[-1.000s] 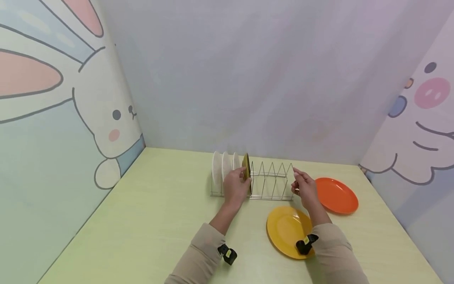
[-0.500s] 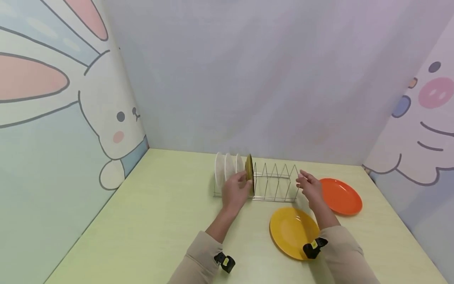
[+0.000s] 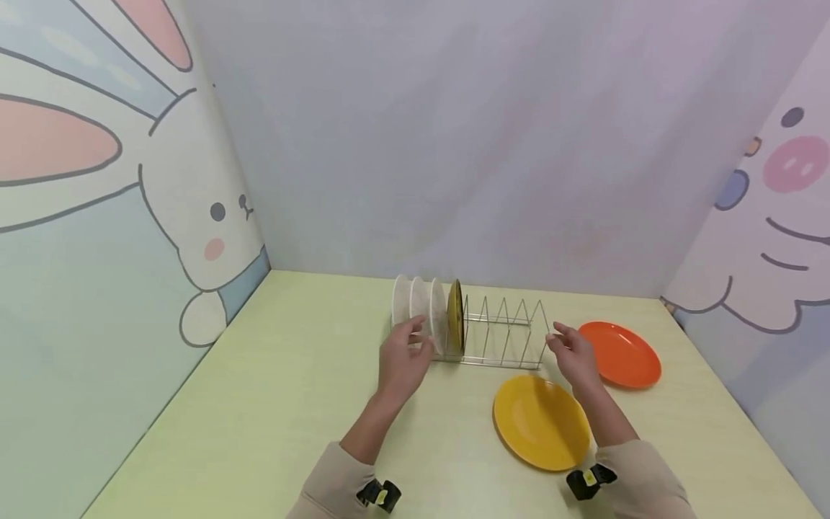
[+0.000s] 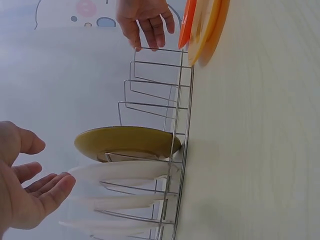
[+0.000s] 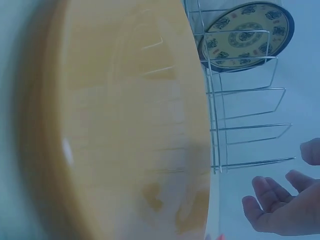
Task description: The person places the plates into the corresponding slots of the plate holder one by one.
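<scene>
My left hand [image 3: 403, 360] is off the plates, its fingers loosely bent in front of the white plates [image 3: 400, 299] in the wire dish rack [image 3: 506, 364]. In the left wrist view a gap shows between its fingertips and the plates. Beside the white ones a dark yellow plate [image 3: 456, 317] stands upright in a slot; the right wrist view shows its patterned face [image 5: 245, 37] with a dark rim. My right hand [image 3: 576, 357] hovers by the rack's right end, fingers relaxed and holding nothing. A yellow-orange plate [image 3: 538, 422] lies flat in front of the rack.
An orange-red plate [image 3: 619, 355] lies flat on the pale table [image 3: 259, 404], right of the rack. Bare wire dividers [image 3: 506, 324] stand in the rack's right half. Behind it rises a plain backdrop [image 3: 415, 144].
My left hand has let go of the dark yellow plate and drawn back to the left; the plate stays upright in the rack. My right hand has shifted slightly right, away from the rack's end.
</scene>
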